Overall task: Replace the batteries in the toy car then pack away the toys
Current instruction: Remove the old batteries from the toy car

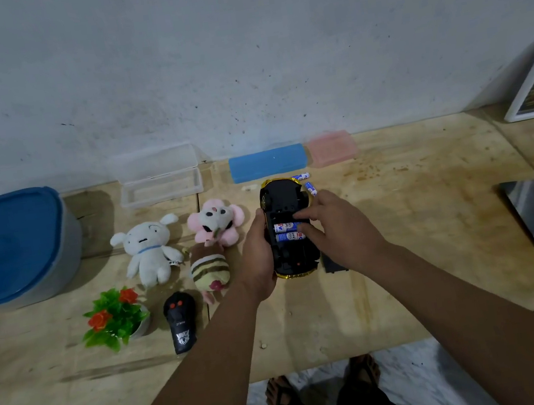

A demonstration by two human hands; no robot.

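Note:
The gold toy car (280,197) lies upside down on the wooden table (404,251), its black underside up and its battery bay uncovered. Two blue-and-white batteries (285,232) sit in the bay. My left hand (258,255) grips the car's left side. My right hand (335,226) rests fingertips on the batteries in the bay; whether it pinches one I cannot tell. Two loose batteries (306,182) lie past the car. A black battery cover (332,263) lies to the right of the car, partly hidden by my right wrist.
Left of the car lie a white plush (148,251), a pink plush (216,222), a striped plush (210,269), a black remote (180,322) and a small fake plant (116,316). A blue-lidded bin (5,248), an open clear box (160,180), a blue case (266,163) and a pink case (332,147) line the wall.

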